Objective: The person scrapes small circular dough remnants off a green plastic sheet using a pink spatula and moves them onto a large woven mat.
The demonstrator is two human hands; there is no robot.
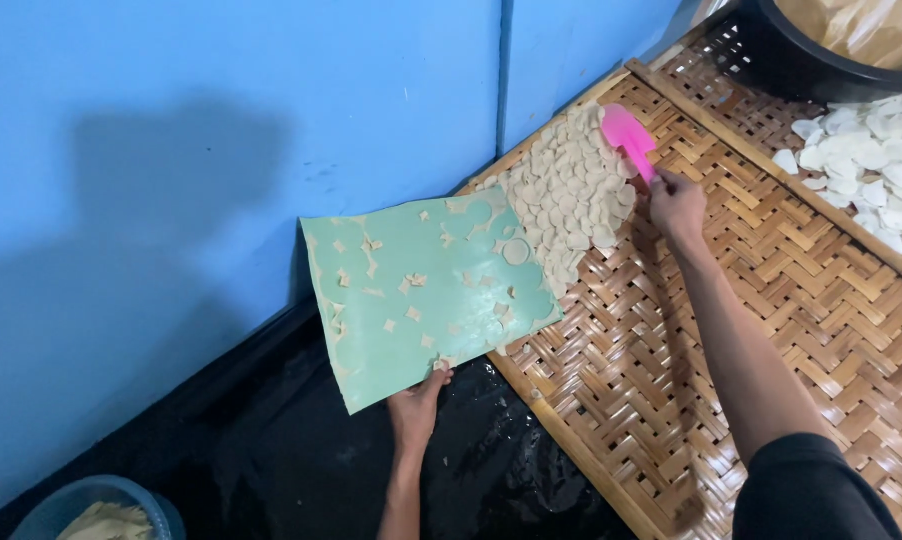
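Single head view, looking steeply down from above, near arm's length, facing blue wall [221,200].

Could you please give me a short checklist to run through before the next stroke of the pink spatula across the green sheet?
1. Left hand has a grip on the lower edge of the green flexible sheet: ok.
2. Right hand holds the pink plastic spatula by its handle: ok.
3. Sheet's far edge lies over the woven bamboo tray: ok.
4. Pale round dough discs have landed on the tray, not the black floor covering: ok.
5. Sheet scraped bare: not ok, small scraps and one disc are on it.
6. Whether the scraps are stuck fast: cannot tell.
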